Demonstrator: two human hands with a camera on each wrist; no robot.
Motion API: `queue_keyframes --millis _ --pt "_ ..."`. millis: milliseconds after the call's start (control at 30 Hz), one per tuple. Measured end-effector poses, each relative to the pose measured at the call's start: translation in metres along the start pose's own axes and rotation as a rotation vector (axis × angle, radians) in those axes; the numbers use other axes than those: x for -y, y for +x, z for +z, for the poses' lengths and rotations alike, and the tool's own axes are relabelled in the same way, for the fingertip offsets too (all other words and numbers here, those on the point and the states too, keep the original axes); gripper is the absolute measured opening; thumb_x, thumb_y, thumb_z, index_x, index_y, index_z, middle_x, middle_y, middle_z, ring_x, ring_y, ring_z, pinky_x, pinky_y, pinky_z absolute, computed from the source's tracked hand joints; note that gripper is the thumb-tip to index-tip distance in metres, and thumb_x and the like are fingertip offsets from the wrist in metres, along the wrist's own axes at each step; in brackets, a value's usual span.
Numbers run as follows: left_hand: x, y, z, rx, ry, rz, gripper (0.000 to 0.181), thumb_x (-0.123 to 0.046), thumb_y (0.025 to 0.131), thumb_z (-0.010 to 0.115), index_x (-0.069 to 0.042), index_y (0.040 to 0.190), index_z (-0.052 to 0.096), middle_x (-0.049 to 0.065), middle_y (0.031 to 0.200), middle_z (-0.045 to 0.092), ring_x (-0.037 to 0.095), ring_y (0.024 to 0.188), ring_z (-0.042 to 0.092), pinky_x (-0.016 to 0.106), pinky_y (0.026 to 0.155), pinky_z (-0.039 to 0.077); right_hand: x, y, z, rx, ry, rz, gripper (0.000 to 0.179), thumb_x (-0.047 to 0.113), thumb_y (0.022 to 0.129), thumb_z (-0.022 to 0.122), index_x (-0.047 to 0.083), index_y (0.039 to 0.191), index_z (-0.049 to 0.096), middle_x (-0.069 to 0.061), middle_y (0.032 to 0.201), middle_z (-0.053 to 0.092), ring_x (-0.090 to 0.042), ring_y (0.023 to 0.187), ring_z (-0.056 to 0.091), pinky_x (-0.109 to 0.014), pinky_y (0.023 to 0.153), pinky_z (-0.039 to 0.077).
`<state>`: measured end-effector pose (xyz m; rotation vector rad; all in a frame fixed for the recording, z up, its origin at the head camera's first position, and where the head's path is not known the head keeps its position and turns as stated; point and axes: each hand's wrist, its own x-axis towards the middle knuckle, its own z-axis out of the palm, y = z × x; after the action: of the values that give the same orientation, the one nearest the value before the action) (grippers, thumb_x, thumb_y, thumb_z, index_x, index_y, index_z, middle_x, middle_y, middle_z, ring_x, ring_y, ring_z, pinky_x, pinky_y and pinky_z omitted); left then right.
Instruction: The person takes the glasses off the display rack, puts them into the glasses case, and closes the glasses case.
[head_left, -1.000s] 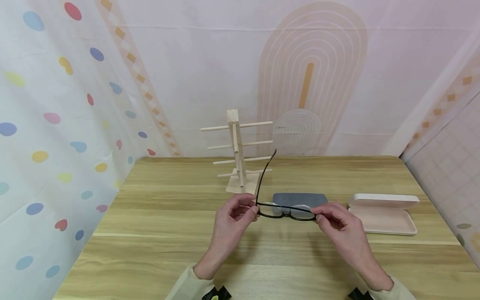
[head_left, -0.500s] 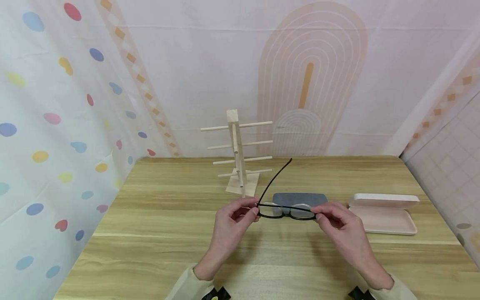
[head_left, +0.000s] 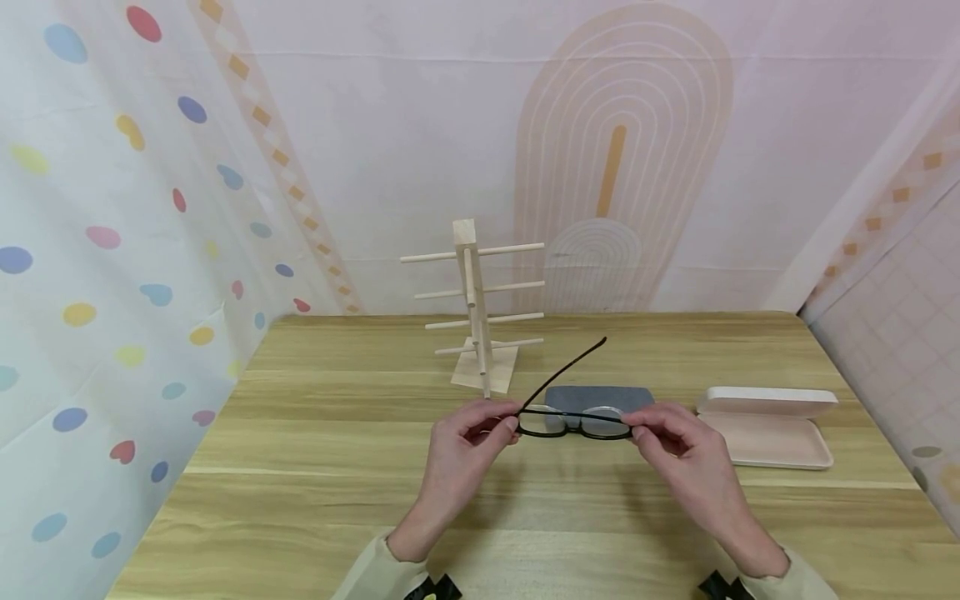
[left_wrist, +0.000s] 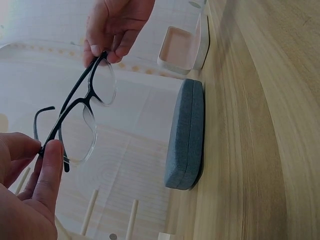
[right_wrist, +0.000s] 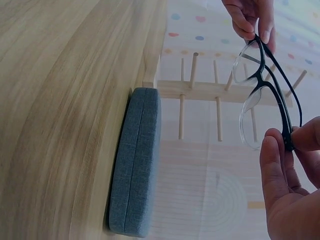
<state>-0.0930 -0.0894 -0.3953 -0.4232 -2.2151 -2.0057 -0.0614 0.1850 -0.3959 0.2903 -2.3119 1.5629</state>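
Black-framed glasses (head_left: pixel 573 430) with clear lower rims are held above the table between both hands. My left hand (head_left: pixel 468 454) pinches the left corner of the frame between thumb and fingers. At the opposite corner, my right hand (head_left: pixel 690 454) pinches the frame near the hinge. One temple (head_left: pixel 564 372) slants up and rightward from the left corner, partly folded inward. The other temple lies across behind the lenses. Beyond the glasses sits a closed grey-blue glasses case (head_left: pixel 600 397), also seen in the left wrist view as a fabric-covered case (left_wrist: pixel 186 135).
A wooden display stand (head_left: pixel 474 292) with several pegs stands at the back, left of the grey-blue case. To the right, a pale pink glasses case (head_left: pixel 768 442) lies open on the wooden table (head_left: pixel 300 467). Patterned cloth (head_left: pixel 390 150) hangs behind and at the sides.
The left temple has swung inward, its tip moving right and down from near upright to a low slant. Both hands have stayed nearly in place on the glasses.
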Motion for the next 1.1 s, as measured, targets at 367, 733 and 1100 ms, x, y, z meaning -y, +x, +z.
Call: queue_keyframes --millis 367,733,1100 --pt "-0.0001 -0.001 0.0006 -0.005 0.023 0.0 0.018 0.007 0.091 0.07 -0.002 0.102 0.081 0.012 0.1 0.074 0.015 0.08 0.074 0.026 0.074 0.061 0.0004 0.0004 -0.0017 0.002 -0.005 -0.005 0.021 -0.008 0.095 0.067 0.008 0.103 0.079 0.0 0.102 0.071 -0.005 0.087 0.068 -0.017 0.075 0.057" --pt "-0.0012 -0.0011 0.0014 0.0 0.014 0.002 0.021 0.009 0.09 0.069 -0.005 0.099 0.081 0.008 0.101 0.074 0.016 0.08 0.074 0.03 0.074 0.062 0.0005 0.0012 -0.0026 -0.004 -0.007 -0.021 0.022 -0.009 0.094 0.067 0.008 0.103 0.079 0.001 0.101 0.071 -0.005 0.087 0.067 -0.016 0.075 0.056" --pt "0.0007 0.0002 0.0026 0.003 0.043 0.023 0.021 0.009 0.088 0.069 -0.006 0.097 0.082 0.007 0.097 0.074 0.014 0.078 0.074 0.028 0.073 0.062 -0.0009 0.0016 -0.0032 -0.01 -0.013 -0.034 0.022 -0.01 0.093 0.068 0.007 0.103 0.079 0.002 0.101 0.071 -0.004 0.088 0.065 -0.015 0.075 0.056"
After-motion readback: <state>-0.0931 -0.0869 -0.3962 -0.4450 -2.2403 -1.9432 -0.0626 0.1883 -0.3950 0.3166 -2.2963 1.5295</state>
